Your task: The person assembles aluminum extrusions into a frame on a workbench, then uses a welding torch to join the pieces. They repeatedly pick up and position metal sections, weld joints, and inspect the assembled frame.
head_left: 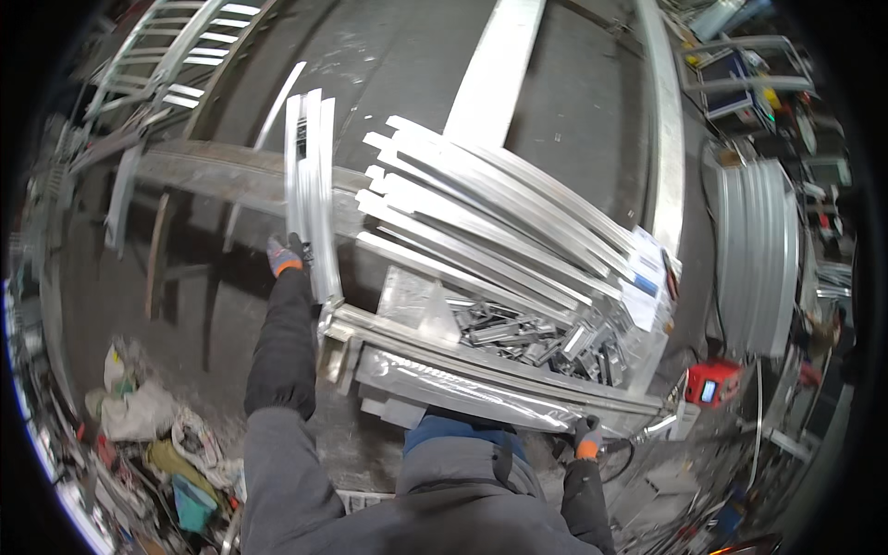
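Note:
My left hand (287, 254), in a grey glove with an orange cuff, is closed on the edge of a long silver aluminium profile (321, 199) that points away from me, alongside similar lengths. My right hand (587, 437), gloved the same way, is down by the right end of a plastic-wrapped profile (462, 393) at the bench's near edge. Its fingers look curled; what they hold is too small and dark to make out. A black cable loop (629, 458) lies beside it. Several loose metal brackets (536, 338) are heaped beyond the wrapped profile.
A fan of silver profiles (490, 203) lies across the bench, with papers (645, 282) at its right end. A red device with a screen (712, 383) stands at right, near stacked metal sheets (758, 254). Bags and scrap (148, 412) cover the floor at left.

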The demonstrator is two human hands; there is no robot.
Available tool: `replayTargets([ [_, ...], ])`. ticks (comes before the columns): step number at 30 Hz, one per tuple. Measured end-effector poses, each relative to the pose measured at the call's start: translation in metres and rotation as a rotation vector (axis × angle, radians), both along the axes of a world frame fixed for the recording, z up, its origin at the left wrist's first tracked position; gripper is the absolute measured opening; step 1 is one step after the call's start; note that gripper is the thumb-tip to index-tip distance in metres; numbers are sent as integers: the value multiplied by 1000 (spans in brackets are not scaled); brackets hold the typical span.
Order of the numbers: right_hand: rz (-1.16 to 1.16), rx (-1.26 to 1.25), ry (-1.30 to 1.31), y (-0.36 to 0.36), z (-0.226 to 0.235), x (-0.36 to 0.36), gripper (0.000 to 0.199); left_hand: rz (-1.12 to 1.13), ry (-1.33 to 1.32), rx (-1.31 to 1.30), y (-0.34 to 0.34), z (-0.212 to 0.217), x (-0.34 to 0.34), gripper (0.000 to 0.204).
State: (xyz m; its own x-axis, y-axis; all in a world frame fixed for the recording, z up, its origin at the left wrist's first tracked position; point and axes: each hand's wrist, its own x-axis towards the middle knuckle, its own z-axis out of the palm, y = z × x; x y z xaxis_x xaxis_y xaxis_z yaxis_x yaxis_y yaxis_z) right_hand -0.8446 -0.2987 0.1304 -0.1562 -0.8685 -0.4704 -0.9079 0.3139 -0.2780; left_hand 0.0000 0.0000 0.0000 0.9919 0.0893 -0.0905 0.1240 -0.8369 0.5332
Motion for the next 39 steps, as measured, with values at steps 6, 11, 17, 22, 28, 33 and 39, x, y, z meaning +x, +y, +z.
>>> replayTargets([
  [6, 282, -93, 322, 20, 2, 35, 50, -648, -175, -231, -163, 74, -86, 71],
  [11, 384, -190, 322, 28, 0, 39, 49, -1137, -259, -77, -314, 99, -192, 75],
  [17, 383, -193, 266, 27, 16, 26, 34, -1350, -168, 411, -418, 99, -244, 71],
  [22, 67, -209, -331, -31, 30, 47, 32, -1423, -62, 542, -449, 97, -261, 44],
  [28, -3, -297, -717, -211, -6, 133, 34, -1555, -198, 445, -456, 103, -304, 62],
  [33, 329, -553, -558, -241, -34, 125, 31, -1524, -306, 284, -479, 91, -304, 60],
  [39, 269, -544, -285, -192, -7, 4, 30, -1579, -231, 326, -486, 65, -285, 52],
])
